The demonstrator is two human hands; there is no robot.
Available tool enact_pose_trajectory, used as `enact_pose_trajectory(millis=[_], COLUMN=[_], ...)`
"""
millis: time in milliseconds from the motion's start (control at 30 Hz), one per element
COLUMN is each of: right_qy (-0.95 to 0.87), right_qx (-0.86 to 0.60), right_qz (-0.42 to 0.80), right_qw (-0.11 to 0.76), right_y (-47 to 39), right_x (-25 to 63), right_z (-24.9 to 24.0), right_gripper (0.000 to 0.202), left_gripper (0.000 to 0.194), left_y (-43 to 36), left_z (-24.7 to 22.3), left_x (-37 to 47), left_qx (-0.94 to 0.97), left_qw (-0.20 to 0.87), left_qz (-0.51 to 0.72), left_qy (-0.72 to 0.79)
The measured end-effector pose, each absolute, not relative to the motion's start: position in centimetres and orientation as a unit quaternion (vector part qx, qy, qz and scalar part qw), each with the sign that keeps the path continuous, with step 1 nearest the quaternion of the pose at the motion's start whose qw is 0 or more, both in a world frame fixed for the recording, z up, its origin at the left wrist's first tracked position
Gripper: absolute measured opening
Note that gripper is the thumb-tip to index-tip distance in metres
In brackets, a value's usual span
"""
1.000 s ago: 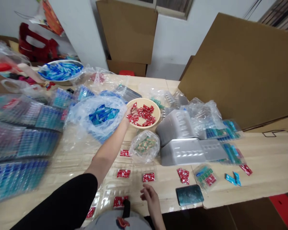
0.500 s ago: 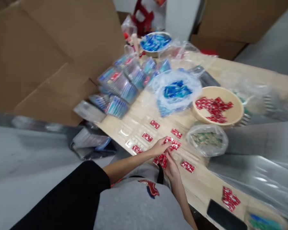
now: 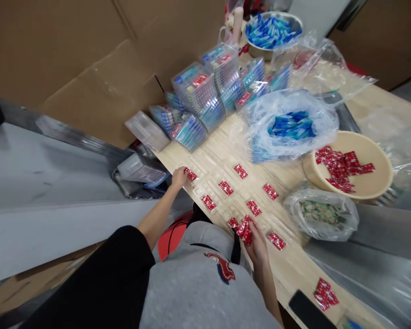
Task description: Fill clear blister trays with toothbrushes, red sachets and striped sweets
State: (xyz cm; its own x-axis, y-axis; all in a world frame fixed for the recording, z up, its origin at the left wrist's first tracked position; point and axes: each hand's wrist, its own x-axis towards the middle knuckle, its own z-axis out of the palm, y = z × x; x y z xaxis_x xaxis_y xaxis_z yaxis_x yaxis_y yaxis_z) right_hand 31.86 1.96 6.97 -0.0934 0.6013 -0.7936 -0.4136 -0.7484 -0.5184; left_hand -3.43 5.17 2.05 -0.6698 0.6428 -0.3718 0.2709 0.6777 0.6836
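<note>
My left hand (image 3: pixel 180 177) reaches to the table's near left edge, its fingers closed on a small red packet (image 3: pixel 191 174) over a clear plastic tray. Near my body, my right hand (image 3: pixel 257 243) holds a small bunch of red packets (image 3: pixel 245 230). Several single red packets, such as one at the upper middle (image 3: pixel 240 171) and one at the right (image 3: pixel 276 241), lie on clear trays set out in rows on the wooden table (image 3: pixel 287 269).
A cream bowl (image 3: pixel 380 176) of red packets stands at the right, beside a bag of greenish packets (image 3: pixel 324 214). Behind are a bag of blue packets (image 3: pixel 292 125), stacked filled trays (image 3: pixel 202 98) and a metal bowl (image 3: pixel 272 34). A phone (image 3: pixel 310 310) lies near the front edge.
My left hand has moved away from my right hand to the table's left edge with a red packet. The view has shifted, and more red packets lie on the trays.
</note>
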Motion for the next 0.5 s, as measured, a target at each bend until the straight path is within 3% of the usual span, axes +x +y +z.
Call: enact_pose_trajectory(millis=[233,433,500], right_qy=[-0.197,-0.303,-0.341], right_qx=[-0.581,-0.615,-0.629], right_qz=[0.716,0.645,0.614], right_qw=[0.333,0.337,0.335], right_y=[0.7,2.1,2.9], right_x=[28.0,22.4,20.6], right_z=[8.2,7.5,7.5], right_gripper=[0.04,0.039,0.036], left_gripper=[0.03,0.016,0.012], left_y=[5.5,5.6,5.8], left_z=[2.8,6.1,6.8], left_x=[-0.4,4.3,4.3], left_qx=[0.309,0.43,0.454], left_qw=[0.315,0.585,0.632], left_qz=[0.262,0.224,0.207], left_qy=[0.859,0.649,0.592])
